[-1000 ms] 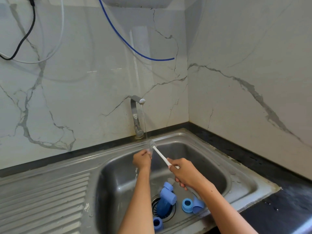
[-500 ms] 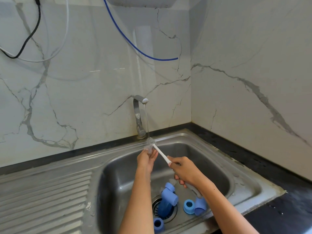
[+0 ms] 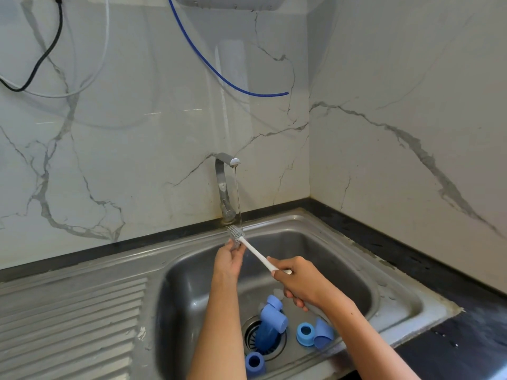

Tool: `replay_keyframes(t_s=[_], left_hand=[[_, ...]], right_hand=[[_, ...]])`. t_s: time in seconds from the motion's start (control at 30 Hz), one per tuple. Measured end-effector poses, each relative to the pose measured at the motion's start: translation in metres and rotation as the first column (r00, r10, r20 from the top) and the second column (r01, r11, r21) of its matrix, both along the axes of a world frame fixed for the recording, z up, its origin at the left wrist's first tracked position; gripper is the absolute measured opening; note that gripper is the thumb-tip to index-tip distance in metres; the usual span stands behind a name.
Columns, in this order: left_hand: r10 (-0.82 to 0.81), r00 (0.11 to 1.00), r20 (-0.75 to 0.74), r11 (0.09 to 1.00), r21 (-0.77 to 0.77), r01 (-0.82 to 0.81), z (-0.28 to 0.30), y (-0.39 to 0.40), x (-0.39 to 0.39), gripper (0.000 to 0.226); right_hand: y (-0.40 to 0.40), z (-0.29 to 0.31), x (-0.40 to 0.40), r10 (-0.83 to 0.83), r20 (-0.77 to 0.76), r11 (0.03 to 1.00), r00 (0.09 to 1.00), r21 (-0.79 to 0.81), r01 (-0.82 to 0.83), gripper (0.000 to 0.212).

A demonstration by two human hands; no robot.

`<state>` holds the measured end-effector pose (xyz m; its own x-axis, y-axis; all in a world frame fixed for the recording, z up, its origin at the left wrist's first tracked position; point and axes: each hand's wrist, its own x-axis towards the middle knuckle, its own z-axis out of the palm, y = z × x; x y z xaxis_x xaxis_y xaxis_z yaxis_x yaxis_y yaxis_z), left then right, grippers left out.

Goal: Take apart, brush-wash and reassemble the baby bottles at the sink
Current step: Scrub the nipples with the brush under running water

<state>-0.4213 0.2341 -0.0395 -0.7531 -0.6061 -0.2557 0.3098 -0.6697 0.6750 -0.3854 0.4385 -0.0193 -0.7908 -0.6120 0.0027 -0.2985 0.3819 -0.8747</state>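
Note:
My right hand (image 3: 300,283) grips the white handle of a bottle brush (image 3: 256,253). Its grey bristle head (image 3: 235,233) is under the thin stream from the tap (image 3: 225,185). My left hand (image 3: 229,260) is raised to the bristle head and pinches a small clear part against it; the part is hard to make out. In the sink basin (image 3: 343,270) a blue bottle (image 3: 267,331) lies over the drain. A blue cap (image 3: 274,301), a blue ring (image 3: 305,333), another blue cap (image 3: 324,333) and a second ring (image 3: 254,363) lie around it.
A ribbed steel draining board (image 3: 71,325) lies to the left of the basin. A dark wet counter (image 3: 452,338) runs along the right. Marble walls meet in a corner behind the sink, with a blue hose (image 3: 219,75) and a black cable (image 3: 41,58) hanging above.
The brush head and my left hand have stayed under the running water. My left fingers have shifted from a tighter fist to fingertips at the bristles. The view has tilted slightly.

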Motion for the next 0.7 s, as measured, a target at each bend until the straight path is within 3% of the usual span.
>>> replay_keyframes(t_s=[0.1, 0.23, 0.33, 0.47, 0.6, 0.7], left_hand=[[-0.06, 0.993, -0.1, 0.993, 0.099, 0.07, 0.004, 0.006, -0.002, 0.044], [-0.098, 0.987, -0.125, 0.992, 0.067, 0.107, 0.004, 0.014, 0.001, 0.041], [-0.014, 0.989, -0.15, 0.997, 0.067, 0.024, 0.007, 0.015, 0.001, 0.04], [0.168, 0.983, -0.075, 0.981, 0.113, -0.159, 0.007, 0.007, 0.0, 0.035], [0.166, 0.986, -0.004, 0.986, 0.032, -0.166, 0.006, 0.012, -0.001, 0.024], [0.031, 0.999, -0.014, 0.995, -0.096, -0.032, 0.006, 0.026, -0.005, 0.039]], right_hand=[[-0.003, -0.001, 0.0, -0.024, -0.004, 1.0, 1.0, -0.017, 0.024, 0.044], [-0.007, 0.001, -0.001, -0.037, 0.0, 0.999, 0.999, -0.016, 0.037, 0.044], [-0.002, 0.004, -0.003, -0.014, 0.016, 1.0, 1.0, -0.011, 0.014, 0.044], [0.007, 0.004, 0.001, 0.039, 0.065, 0.999, 0.997, 0.016, -0.04, 0.042], [0.005, 0.003, 0.004, 0.018, 0.054, 0.999, 0.998, 0.026, -0.02, 0.044], [-0.002, 0.003, 0.004, -0.044, -0.015, 0.998, 0.999, 0.039, 0.044, 0.045]])
